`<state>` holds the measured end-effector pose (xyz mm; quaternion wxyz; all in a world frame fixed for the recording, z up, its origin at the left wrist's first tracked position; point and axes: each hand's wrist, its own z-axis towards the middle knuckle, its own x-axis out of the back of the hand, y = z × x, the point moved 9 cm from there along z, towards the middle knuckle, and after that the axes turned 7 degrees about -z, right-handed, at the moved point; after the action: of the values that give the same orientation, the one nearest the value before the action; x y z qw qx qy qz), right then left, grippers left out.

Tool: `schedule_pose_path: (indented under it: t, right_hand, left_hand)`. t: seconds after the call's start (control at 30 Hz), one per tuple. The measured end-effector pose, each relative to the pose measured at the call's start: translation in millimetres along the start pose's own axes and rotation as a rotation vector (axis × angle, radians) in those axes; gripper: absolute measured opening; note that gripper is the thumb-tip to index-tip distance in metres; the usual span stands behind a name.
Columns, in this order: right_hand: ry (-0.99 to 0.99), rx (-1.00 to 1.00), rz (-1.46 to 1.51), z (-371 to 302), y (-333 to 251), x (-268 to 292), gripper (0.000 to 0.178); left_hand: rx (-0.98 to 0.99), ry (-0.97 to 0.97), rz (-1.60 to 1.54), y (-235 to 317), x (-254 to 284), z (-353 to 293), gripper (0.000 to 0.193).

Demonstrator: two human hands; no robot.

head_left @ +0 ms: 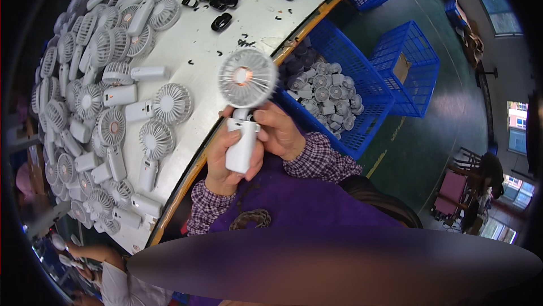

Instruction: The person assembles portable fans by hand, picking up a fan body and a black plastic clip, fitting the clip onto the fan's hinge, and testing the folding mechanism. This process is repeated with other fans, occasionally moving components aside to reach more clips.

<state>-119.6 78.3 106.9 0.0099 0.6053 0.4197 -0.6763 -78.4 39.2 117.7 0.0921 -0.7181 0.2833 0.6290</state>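
A white handheld fan (242, 146) with a round grille and a copper-coloured ring at its hub stands upright before me. My left hand (218, 162) is wrapped round its handle from the left and behind. At the fan's neck, the fingers of my right hand (281, 132) are pinched together against the joint between head and handle. A small dark bit shows by those fingertips, too small to make out. The fan's head reaches over the table's edge.
Many white fans (110, 128) lie heaped on the white table (195, 97) at left. Black loops (223, 0) and small black hooks (246, 43) lie farther off. Right of the wooden edge, a blue crate (367, 94) holds more fans. Another person (121, 278) sits at lower left.
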Motion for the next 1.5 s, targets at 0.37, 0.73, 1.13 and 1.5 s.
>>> schedule_pose_path:
  t: [0.37, 0.73, 1.13, 1.5]
  right_hand:
    - [0.948, -0.075, 0.062, -173, 13, 466, 0.033]
    - [0.930, -0.117, -0.402, -53, -16, 424, 0.048]
    - [-0.111, 0.343, -1.282, 17, -34, -51, 0.046]
    - [-0.021, -0.066, -0.982, 45, 5, -2, 0.021]
  left_hand:
    - [-0.576, 0.996, 1.066, 127, 64, -176, 0.019]
    - [-0.386, 1.129, 2.137, 167, 62, -184, 0.050]
    - [-0.692, 0.522, 1.859, 57, 16, -65, 0.048]
    - [-0.618, 0.646, 1.368, 55, 50, -75, 0.030]
